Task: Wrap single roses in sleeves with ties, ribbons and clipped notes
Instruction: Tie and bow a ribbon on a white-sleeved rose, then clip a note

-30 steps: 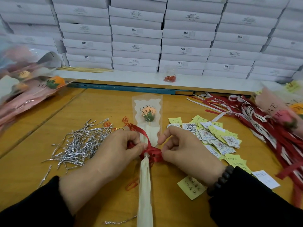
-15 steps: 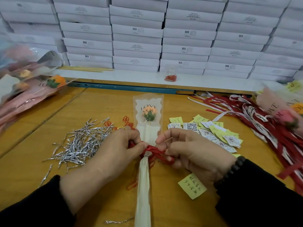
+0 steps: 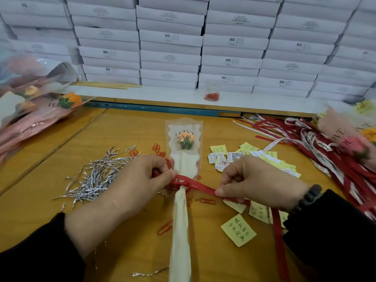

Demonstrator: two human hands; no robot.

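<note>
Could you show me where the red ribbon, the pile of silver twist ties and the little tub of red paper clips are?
red ribbon (image 3: pixel 203 187): head view, on the taut stretch between both hands.
silver twist ties (image 3: pixel 97 176): head view, middle of the pile.
tub of red paper clips (image 3: pixel 212 92): head view, on its clear wall.

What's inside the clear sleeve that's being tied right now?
The sleeve holds an orange rose with green leaves on a thin stick, behind "LOVE YOU" lettering. Below it cream paper hides the rest of the stick. The red ribbon covers the neck.
</note>
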